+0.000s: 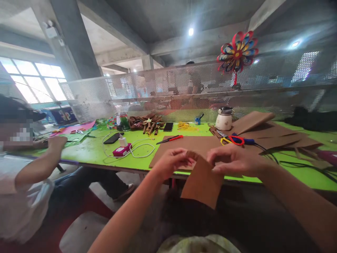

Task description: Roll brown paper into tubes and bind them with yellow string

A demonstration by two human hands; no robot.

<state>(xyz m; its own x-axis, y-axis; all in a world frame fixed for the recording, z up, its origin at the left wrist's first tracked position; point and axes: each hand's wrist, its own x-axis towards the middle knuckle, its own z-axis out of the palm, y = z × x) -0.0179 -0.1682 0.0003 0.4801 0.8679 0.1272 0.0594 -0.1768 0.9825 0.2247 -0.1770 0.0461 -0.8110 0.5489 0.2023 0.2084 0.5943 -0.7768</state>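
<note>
A piece of brown kraft paper hangs in front of me over the table edge, its top edge curled over. My left hand is closed on the upper left corner, fingers bent around the curl. At the upper right edge, my right hand pinches the same piece between thumb and fingers. Under and beyond my hands lies a larger flat brown sheet. Red-and-black scissors rest on its far edge. Near my right hand are scissors with red and yellow handles and a blue-handled corded tool.
Brown sheets are piled at right, by a cream flask. Rolled brown tubes, a phone, and a magenta power block with white cable stand on the green table. A co-worker sits at left.
</note>
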